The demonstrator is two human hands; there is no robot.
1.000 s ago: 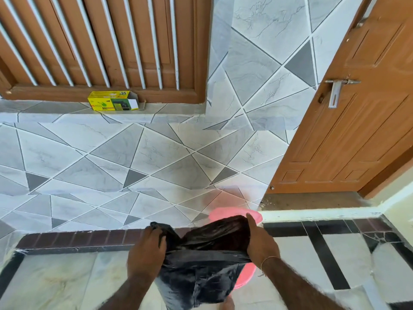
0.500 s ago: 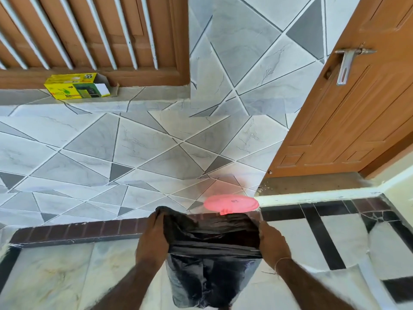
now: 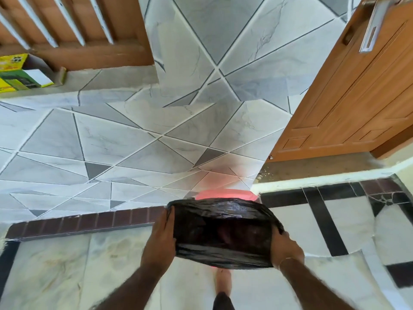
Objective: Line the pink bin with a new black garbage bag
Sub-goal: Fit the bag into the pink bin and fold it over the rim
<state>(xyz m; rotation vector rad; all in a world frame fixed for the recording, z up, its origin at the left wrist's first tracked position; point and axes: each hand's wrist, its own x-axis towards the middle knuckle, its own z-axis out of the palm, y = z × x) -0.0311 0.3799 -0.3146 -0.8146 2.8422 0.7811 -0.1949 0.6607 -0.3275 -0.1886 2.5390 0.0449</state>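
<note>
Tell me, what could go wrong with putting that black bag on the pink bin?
1. The thin black plastic garbage bag looks stretched tight between the left hand and the right hand, so it might tear at the fingers.
2. The round pink plastic bin shows only at its far edge, so the bag may not be hooked over the rim there and could slip inside.

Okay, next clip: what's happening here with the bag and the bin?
A person is fitting a black garbage bag over the pink bin on the floor. The left hand and right hand each grip a side of the bag's stretched mouth, which looks pulled around the rim. Only a strip of pink lid or rim shows behind the bag.
</note>
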